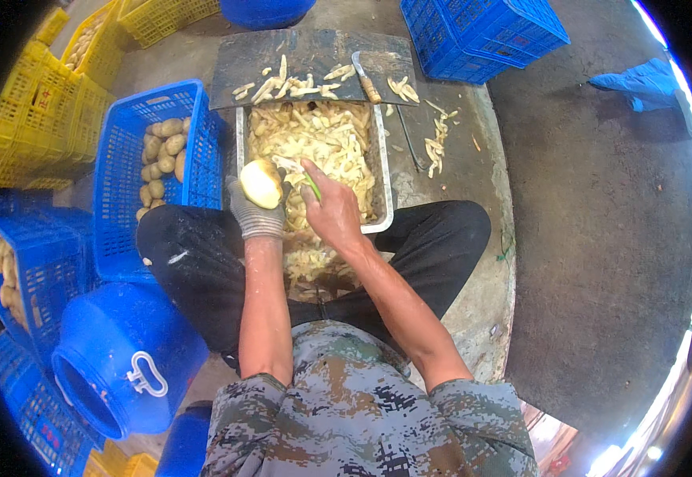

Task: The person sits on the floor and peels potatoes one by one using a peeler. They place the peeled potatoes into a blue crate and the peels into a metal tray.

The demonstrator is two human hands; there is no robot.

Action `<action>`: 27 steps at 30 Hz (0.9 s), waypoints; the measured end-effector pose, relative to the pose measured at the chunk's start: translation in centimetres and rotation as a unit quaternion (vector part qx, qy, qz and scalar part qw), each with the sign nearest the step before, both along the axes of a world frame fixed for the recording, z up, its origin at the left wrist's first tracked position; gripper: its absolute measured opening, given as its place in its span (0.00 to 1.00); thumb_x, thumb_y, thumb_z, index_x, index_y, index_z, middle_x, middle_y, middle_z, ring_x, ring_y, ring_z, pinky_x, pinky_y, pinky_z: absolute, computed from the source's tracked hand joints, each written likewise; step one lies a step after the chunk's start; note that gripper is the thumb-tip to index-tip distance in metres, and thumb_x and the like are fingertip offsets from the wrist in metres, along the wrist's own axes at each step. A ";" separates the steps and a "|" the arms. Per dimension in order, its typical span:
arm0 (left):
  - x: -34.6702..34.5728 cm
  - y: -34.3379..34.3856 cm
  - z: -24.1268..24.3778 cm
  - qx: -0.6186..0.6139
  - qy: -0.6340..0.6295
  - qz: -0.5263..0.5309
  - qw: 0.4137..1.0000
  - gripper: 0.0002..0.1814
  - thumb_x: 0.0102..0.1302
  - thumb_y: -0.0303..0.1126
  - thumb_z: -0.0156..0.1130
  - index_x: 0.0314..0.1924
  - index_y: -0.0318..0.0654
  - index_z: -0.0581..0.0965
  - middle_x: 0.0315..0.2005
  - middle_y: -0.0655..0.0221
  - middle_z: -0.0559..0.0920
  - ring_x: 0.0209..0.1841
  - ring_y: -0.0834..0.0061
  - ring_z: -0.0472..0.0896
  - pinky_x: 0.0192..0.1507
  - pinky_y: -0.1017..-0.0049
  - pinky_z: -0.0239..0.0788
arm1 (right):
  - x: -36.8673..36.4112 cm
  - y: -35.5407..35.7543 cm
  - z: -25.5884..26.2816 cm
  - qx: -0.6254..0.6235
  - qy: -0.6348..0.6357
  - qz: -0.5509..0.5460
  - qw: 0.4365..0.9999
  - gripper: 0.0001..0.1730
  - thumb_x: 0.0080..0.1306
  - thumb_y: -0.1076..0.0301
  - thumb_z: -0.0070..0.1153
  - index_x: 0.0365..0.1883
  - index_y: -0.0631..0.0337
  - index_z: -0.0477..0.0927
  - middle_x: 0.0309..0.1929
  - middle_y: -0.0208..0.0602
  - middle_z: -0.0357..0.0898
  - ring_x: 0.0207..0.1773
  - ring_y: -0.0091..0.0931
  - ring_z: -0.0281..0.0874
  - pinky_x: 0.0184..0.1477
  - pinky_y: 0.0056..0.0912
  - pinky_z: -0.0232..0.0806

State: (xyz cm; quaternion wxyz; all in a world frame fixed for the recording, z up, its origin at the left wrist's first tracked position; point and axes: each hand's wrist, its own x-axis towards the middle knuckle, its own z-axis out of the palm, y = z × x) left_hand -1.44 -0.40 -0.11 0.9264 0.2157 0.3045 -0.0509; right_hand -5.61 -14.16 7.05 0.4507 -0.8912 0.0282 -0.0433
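My left hand (253,211), in a grey knit glove, holds a potato (262,184) whose visible side is mostly peeled and pale yellow. Bare, my right hand (332,208) grips a peeler by its green handle (312,185). The peeler's head is close to the potato's right side, partly covered by peel; I cannot tell whether it touches. Both hands are above a pale rectangular tub (384,197) heaped with potato peelings (322,134). More peelings lie between my knees.
A dark board (316,50) across the tub's far end bears peelings and a wooden-handled knife (365,77). At left, a blue crate (200,149) holds unpeeled potatoes (164,143), near a blue barrel (137,352). Blue crates (471,39) stand far right; yellow crates (42,113) far left.
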 end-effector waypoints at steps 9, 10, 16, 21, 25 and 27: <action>0.0 0.0 -3.7 0.103 -0.009 0.007 0.995 0.17 0.64 0.40 0.59 0.47 0.36 0.75 0.38 0.62 0.80 0.39 0.65 0.80 0.41 0.67 0.76 | 1.4 1.7 -0.4 -0.040 0.112 0.043 0.992 0.25 0.61 0.69 0.56 0.59 0.55 0.75 0.29 0.58 0.79 0.34 0.50 0.78 0.39 0.49 0.69; -0.3 -0.4 -4.5 0.087 0.053 0.019 0.995 0.15 0.63 0.38 0.60 0.45 0.36 0.76 0.37 0.62 0.80 0.37 0.66 0.80 0.39 0.67 0.75 | 0.5 1.4 -0.4 -0.050 0.103 0.038 0.993 0.26 0.60 0.70 0.56 0.59 0.55 0.75 0.28 0.58 0.78 0.33 0.51 0.78 0.38 0.50 0.69; 0.0 0.0 -2.7 0.145 0.054 -0.021 0.988 0.20 0.65 0.50 0.53 0.41 0.40 0.77 0.28 0.67 0.80 0.25 0.67 0.78 0.29 0.66 0.72 | -6.6 0.9 -1.3 -0.070 0.133 0.068 0.986 0.29 0.58 0.74 0.57 0.61 0.56 0.74 0.30 0.57 0.78 0.35 0.50 0.77 0.38 0.50 0.68; -0.3 0.5 -2.5 0.003 -0.038 -0.022 0.999 0.27 0.65 0.57 0.50 0.47 0.38 0.75 0.36 0.63 0.82 0.35 0.65 0.81 0.36 0.64 0.75 | -4.0 -0.5 -0.9 -0.017 0.019 0.010 1.000 0.28 0.60 0.70 0.57 0.62 0.54 0.73 0.26 0.54 0.77 0.31 0.47 0.76 0.36 0.48 0.67; -0.7 -0.9 0.3 0.033 0.022 0.009 0.999 0.26 0.68 0.55 0.49 0.52 0.39 0.73 0.44 0.62 0.80 0.45 0.64 0.79 0.43 0.63 0.75 | 0.6 0.2 2.0 -0.009 0.098 0.022 0.995 0.25 0.61 0.69 0.55 0.59 0.57 0.75 0.35 0.60 0.79 0.39 0.49 0.79 0.44 0.44 0.70; -0.4 -0.6 -1.9 0.043 -0.001 0.013 0.999 0.23 0.69 0.51 0.50 0.51 0.39 0.73 0.43 0.63 0.80 0.43 0.64 0.80 0.42 0.65 0.75 | 1.5 1.3 -0.4 -0.035 0.077 0.033 0.996 0.24 0.61 0.68 0.55 0.58 0.56 0.76 0.31 0.59 0.79 0.36 0.49 0.79 0.39 0.46 0.70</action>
